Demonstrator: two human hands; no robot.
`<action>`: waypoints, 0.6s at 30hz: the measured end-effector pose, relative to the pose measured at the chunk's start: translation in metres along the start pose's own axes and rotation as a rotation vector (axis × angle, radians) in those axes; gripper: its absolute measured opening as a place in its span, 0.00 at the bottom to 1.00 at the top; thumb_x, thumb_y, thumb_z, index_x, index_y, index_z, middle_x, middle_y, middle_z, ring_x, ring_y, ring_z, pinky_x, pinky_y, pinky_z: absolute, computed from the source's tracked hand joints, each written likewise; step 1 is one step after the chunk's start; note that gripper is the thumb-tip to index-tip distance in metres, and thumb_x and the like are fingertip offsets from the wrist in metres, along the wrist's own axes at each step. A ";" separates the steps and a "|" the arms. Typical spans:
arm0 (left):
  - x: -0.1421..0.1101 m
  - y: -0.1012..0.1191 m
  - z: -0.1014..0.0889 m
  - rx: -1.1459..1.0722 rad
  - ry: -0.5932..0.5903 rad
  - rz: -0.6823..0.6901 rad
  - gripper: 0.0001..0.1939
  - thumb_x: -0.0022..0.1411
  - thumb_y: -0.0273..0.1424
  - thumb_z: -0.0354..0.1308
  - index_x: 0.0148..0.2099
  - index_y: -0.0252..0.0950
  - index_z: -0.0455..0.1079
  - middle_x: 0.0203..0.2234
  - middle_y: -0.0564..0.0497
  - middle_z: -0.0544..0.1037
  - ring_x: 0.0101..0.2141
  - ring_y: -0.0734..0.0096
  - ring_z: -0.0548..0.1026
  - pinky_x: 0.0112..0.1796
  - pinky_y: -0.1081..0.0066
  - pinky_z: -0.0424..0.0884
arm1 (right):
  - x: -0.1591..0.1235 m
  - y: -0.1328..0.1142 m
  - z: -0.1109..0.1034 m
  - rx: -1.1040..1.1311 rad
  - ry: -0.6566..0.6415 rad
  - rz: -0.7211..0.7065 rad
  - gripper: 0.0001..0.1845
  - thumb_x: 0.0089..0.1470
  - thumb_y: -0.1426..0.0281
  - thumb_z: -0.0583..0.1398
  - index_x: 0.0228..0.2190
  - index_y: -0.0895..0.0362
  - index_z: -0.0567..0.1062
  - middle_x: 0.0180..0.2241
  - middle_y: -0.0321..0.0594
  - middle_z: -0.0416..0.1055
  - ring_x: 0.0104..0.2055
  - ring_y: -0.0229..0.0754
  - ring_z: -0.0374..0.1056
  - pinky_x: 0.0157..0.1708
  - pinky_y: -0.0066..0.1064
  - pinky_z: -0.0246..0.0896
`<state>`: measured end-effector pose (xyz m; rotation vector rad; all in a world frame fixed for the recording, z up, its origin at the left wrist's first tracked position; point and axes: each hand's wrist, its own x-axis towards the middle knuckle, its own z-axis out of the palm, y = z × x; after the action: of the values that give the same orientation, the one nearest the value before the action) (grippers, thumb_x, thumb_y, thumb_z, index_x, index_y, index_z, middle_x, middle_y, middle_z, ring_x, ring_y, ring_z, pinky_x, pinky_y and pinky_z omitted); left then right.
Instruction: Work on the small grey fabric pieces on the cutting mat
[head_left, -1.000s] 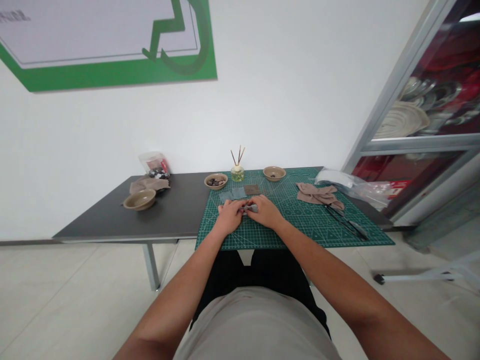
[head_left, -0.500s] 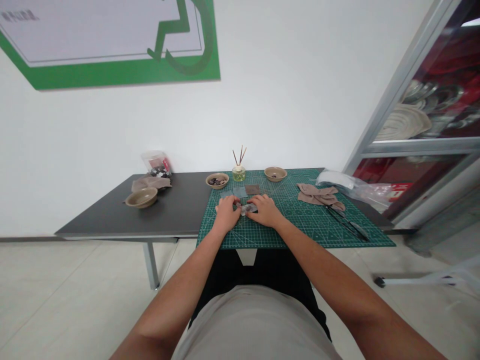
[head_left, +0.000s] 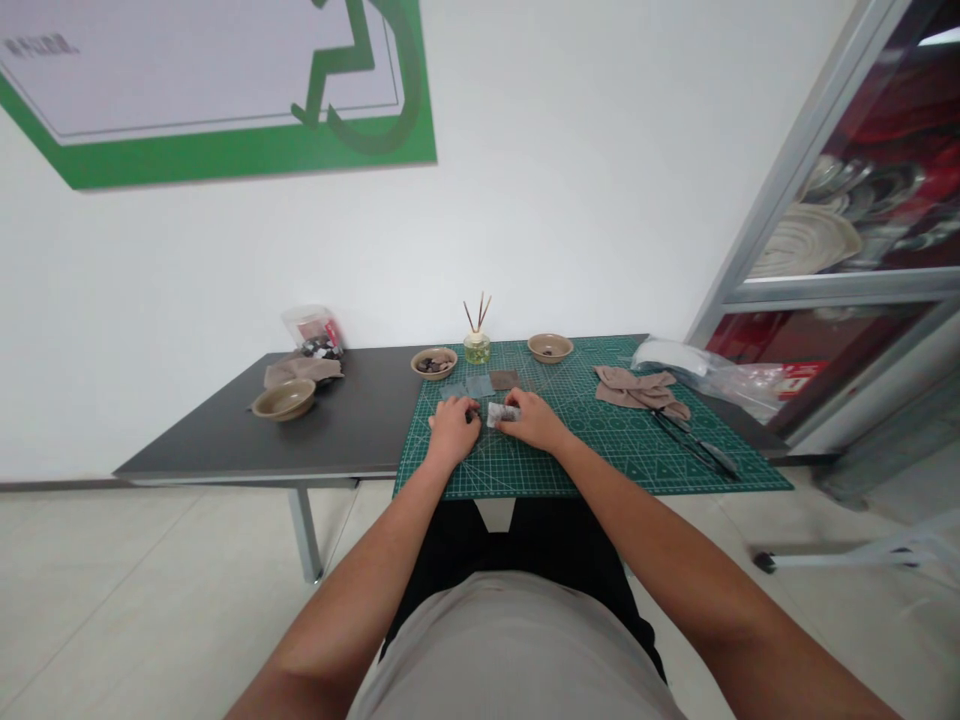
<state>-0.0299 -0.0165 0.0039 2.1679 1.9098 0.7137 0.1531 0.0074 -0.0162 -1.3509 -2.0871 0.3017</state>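
Note:
My left hand [head_left: 452,428] rests on the green cutting mat [head_left: 615,455] with its fingers curled round a small dark stone-like piece [head_left: 472,413], mostly hidden. To its right, my right hand [head_left: 534,420] pinches a small grey-white crumpled cloth [head_left: 498,414] between thumb and fingers. A narrow gap separates the two hands. Just beyond them lie flat squares: greyish-blue ones [head_left: 479,386] and a brown one [head_left: 504,380]. Behind these stands a bowl of dark and brown stones [head_left: 433,363]; another bowl [head_left: 550,348] farther right holds a little dark piece.
A reed diffuser [head_left: 477,346] stands between the bowls. At right lie a brown cloth [head_left: 637,388], a black tool [head_left: 694,443] and a clear plastic bag [head_left: 712,370]. On the dark table [head_left: 352,425] at left are a third bowl [head_left: 284,400], a cloth [head_left: 304,371] and a plastic tub [head_left: 311,328].
My hands were together on the grey-white cloth and have drawn apart. The cloth is now in my right hand only, while a dark piece shows at my left fingertips.

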 end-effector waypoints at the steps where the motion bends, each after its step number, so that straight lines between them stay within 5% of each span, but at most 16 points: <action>1: 0.000 0.000 0.000 -0.002 0.002 0.001 0.11 0.60 0.30 0.52 0.44 0.41 0.72 0.44 0.47 0.75 0.47 0.56 0.68 0.43 0.60 0.64 | -0.001 0.000 -0.002 0.054 -0.011 0.003 0.12 0.47 0.65 0.66 0.32 0.55 0.70 0.30 0.35 0.70 0.33 0.40 0.64 0.34 0.30 0.54; 6: 0.000 -0.002 0.001 -0.031 0.019 0.002 0.09 0.59 0.30 0.54 0.43 0.41 0.70 0.42 0.47 0.76 0.47 0.56 0.68 0.44 0.59 0.64 | -0.003 -0.002 -0.007 0.203 0.100 0.010 0.05 0.50 0.67 0.62 0.30 0.54 0.71 0.25 0.30 0.69 0.28 0.37 0.64 0.30 0.28 0.53; 18: -0.001 0.000 0.000 -0.027 0.012 0.020 0.08 0.59 0.30 0.54 0.41 0.41 0.70 0.40 0.48 0.76 0.46 0.56 0.68 0.43 0.59 0.63 | -0.002 -0.001 -0.005 0.139 0.208 0.005 0.04 0.51 0.68 0.61 0.31 0.54 0.74 0.30 0.35 0.74 0.32 0.40 0.68 0.33 0.30 0.58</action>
<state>-0.0300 -0.0173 0.0033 2.1751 1.8755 0.7531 0.1556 0.0046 -0.0128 -1.2500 -1.8569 0.2903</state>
